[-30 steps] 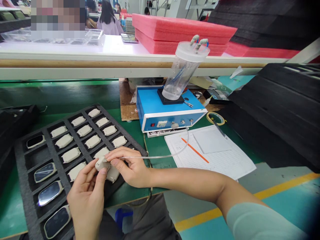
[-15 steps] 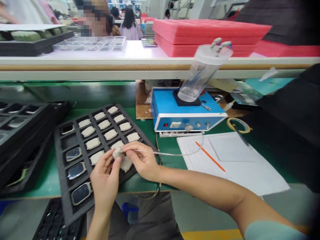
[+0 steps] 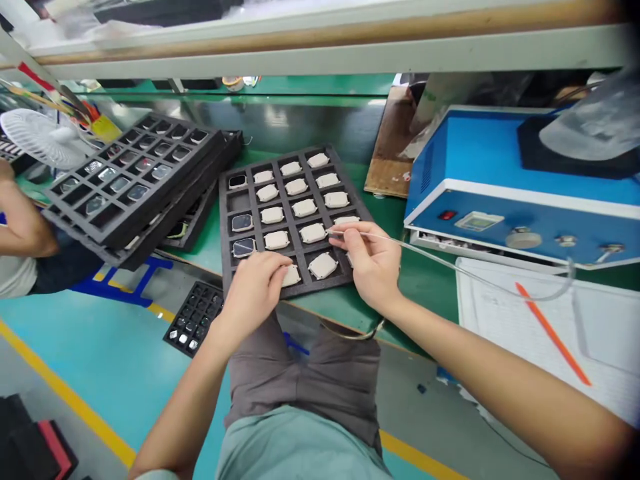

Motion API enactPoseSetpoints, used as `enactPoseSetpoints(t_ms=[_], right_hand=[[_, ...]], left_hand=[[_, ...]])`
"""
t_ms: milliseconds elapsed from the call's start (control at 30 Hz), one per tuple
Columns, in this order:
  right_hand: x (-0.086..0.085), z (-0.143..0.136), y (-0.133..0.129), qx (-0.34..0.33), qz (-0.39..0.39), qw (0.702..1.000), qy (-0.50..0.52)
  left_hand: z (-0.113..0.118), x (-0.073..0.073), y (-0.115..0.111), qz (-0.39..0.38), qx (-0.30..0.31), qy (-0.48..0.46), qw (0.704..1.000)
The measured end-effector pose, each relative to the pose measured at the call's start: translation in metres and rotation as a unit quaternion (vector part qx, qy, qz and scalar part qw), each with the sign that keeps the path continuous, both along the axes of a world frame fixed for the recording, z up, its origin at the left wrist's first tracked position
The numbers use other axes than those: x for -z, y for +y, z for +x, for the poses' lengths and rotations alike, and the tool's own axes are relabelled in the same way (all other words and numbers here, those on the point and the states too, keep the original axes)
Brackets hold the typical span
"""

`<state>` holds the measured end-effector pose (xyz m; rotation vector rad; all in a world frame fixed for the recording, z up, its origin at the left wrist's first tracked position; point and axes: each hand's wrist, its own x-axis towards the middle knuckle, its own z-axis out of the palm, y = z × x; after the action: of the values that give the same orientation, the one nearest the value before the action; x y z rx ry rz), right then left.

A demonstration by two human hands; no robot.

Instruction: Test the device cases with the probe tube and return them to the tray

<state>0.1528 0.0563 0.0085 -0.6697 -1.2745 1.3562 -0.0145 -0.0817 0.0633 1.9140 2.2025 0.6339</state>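
Note:
A dark foam tray [image 3: 223, 200] lies on the bench, its compartments holding several cream watch cases [image 3: 323, 265] and a column with dark-glass watches [image 3: 242, 223]. My left hand [image 3: 256, 287] is at the tray's front edge, thumb and fingers pinched on a cream watch case [image 3: 291, 275] in the front row. My right hand [image 3: 375, 270] grips the end of a thin clear tube [image 3: 440, 257] between thumb and fingers. Its narrow tip points left, above the tray's right columns. The hand partly hides the cases beneath it.
A blue machine [image 3: 505, 200] stands at right, the tube running to its front. Papers [image 3: 500, 313] with an orange stick [image 3: 553, 333] lie before it. Stacked trays [image 3: 135, 227] overhang the bench at left, beside a fan [image 3: 43, 137] and another person's arm [image 3: 25, 223].
My view has turned left and down. My hands, together at one small cream piece before, are now apart: the left at the front row, the right further right with the tube.

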Motion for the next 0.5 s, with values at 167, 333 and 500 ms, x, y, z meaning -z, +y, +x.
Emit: enactPoseSetpoints(t_ms=[167, 333, 500], right_hand=[[0.002, 0.000, 0.001, -0.005, 0.010, 1.000, 0.000], [0.004, -0.001, -0.001, 0.012, 0.021, 1.000, 0.015], [0.008, -0.001, -0.002, 0.024, 0.069, 0.997, 0.004]], left_hand=[[-0.022, 0.000, -0.037, 0.029, -0.048, 0.115, 0.992], [-0.037, -0.010, -0.041, -0.015, -0.048, 0.087, 0.995], [-0.002, -0.003, 0.010, 0.163, -0.136, -0.258, 0.942]])
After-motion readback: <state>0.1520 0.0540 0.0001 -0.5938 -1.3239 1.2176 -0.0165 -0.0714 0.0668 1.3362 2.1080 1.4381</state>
